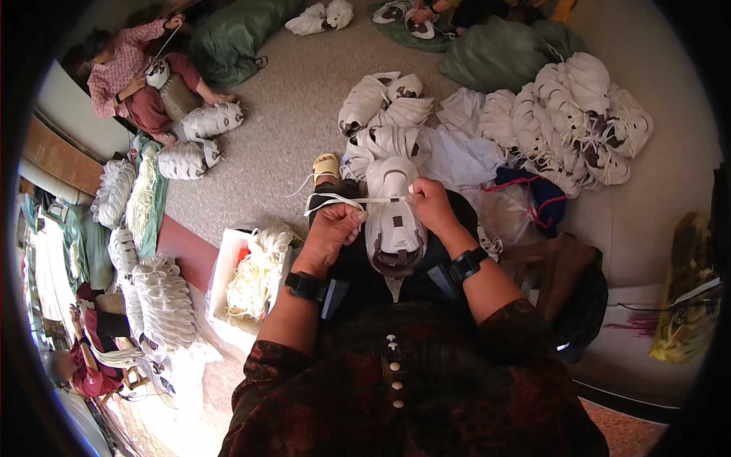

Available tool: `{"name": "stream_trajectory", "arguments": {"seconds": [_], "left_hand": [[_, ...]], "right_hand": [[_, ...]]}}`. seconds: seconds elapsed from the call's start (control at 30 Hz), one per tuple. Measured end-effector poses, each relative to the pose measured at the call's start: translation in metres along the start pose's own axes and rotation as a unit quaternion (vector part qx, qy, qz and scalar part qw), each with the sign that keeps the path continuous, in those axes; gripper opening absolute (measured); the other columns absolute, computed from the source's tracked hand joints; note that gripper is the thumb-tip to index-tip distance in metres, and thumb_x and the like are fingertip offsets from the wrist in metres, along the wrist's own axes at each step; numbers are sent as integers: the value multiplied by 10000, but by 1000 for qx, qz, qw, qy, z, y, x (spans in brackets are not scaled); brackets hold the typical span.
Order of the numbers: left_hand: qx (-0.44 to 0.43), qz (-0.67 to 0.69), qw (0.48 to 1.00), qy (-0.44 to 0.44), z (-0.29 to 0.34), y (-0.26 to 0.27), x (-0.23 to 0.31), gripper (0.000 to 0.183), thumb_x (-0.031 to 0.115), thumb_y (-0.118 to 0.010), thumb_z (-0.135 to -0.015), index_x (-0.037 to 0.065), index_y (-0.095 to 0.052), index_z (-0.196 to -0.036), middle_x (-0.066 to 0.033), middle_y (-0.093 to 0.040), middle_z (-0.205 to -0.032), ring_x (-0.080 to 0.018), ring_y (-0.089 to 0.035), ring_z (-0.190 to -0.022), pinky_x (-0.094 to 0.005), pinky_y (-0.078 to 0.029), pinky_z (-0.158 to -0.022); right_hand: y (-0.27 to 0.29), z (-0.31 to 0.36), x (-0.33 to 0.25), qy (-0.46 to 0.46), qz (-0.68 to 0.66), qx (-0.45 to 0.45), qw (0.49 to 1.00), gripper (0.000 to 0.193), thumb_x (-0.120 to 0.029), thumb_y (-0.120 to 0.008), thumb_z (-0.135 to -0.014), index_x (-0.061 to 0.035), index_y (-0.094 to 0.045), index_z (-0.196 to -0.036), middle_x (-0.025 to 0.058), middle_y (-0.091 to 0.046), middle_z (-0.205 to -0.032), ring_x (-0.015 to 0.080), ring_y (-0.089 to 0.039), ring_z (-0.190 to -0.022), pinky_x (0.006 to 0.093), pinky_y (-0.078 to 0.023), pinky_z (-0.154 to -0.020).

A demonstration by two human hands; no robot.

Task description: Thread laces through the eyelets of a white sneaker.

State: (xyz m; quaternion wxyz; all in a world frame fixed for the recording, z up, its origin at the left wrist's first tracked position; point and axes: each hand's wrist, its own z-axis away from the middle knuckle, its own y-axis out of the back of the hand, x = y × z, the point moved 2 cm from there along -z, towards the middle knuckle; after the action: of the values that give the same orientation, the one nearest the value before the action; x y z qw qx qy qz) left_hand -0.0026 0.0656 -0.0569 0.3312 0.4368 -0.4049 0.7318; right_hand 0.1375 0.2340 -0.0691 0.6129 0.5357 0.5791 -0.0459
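A white mesh sneaker lies across my lap with its toe pointing away from me and its heel opening toward me. A cream shoelace runs across its upper and loops out to the left. My left hand is closed on the lace, just left of the shoe. At the shoe's right edge, my right hand pinches with thumb and finger where the lace reaches it. The exact lace end there is too small to make out.
Bundled white shoes lie ahead, with a larger pile to the right. A white box of laces stands at my left. A wooden stool is at my right. Other people sit working at far left, lower left and top.
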Motion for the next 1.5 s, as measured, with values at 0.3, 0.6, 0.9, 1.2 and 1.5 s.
{"name": "stream_trajectory", "arguments": {"seconds": [0.3, 0.6, 0.9, 1.2, 1.5], "left_hand": [[-12, -102, 993, -64, 5, -12, -4, 144, 163, -658, -815, 75, -591, -723, 41, -536, -600, -39, -433, -490, -170, -328, -442], [-5, -226, 969, -97, -17, -59, 11, 118, 87, -629, -811, -27, -618, -786, 5, -559, -601, -33, -452, -527, -200, -380, -479], [84, -505, 827, -232, -38, -79, -12, 150, 134, -601, -759, 23, -646, -849, -208, -616, -760, -359, -609, -731, -392, -496, -668], [124, -554, 779, -268, -37, -85, -21, 148, 162, -560, -774, 26, -588, -720, -198, -605, -712, -367, -603, -690, -423, -487, -618], [14, -547, 807, -222, 18, -82, 6, 98, 104, -578, -743, 11, -588, -714, -194, -608, -689, -354, -612, -664, -412, -491, -593]], "right_hand": [[-6, 4, -12, -41, 92, 14, 995, 63, -75, -594, -696, -36, -544, -702, 173, -560, -681, 361, -559, -703, 449, -432, -603], [2, 20, -27, 103, 209, -40, 972, 100, -61, -579, -677, 21, -602, -730, 213, -603, -743, 368, -579, -750, 429, -474, -695], [7, 6, -5, 56, 76, -125, 988, 110, -42, -560, -657, 5, -603, -746, 226, -586, -762, 396, -566, -755, 437, -453, -686], [6, 21, -13, 59, 25, -12, 998, 86, -32, -549, -661, 1, -595, -726, 202, -576, -692, 380, -569, -707, 417, -453, -640], [3, 19, -3, -23, -3, 56, 998, 51, 39, -546, -636, 4, -577, -657, 163, -587, -634, 320, -582, -601, 352, -457, -572]]}}
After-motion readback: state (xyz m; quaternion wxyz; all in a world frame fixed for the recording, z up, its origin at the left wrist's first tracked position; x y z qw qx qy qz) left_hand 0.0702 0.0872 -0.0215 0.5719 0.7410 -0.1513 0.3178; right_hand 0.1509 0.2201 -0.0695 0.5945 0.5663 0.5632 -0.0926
